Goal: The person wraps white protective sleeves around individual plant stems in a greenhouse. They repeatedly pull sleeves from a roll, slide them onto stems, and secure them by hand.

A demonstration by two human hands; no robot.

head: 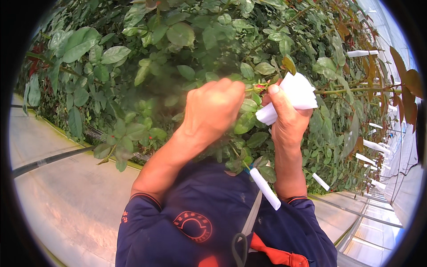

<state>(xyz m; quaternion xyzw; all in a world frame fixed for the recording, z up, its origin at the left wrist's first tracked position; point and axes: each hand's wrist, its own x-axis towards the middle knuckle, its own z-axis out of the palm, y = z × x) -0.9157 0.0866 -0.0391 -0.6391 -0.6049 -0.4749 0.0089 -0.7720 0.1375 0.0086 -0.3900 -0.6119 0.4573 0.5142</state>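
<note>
Curled fingers close my left hand (213,110), slightly blurred, around a thin green stem (249,89); the fingertips are hidden behind the knuckles. That stem leads to a small red rosebud (260,86) between my hands. My right hand (289,115) holds a bundle of flattened white bud sleeves (298,91) against its palm. Its raised thumb is beside the bud; whether it touches it, I cannot tell. One more white sleeve (265,188) covers the end of a stem close to my dark blue shirt (213,207).
Dense rose foliage (180,35) fills the space ahead. Several sleeved stems, one with a white sleeve (376,146), stick out along the row on the right. A thorny stem (357,90) crosses behind my right hand. Pale ground sheeting (76,187) with a black hose (50,160) lies left.
</note>
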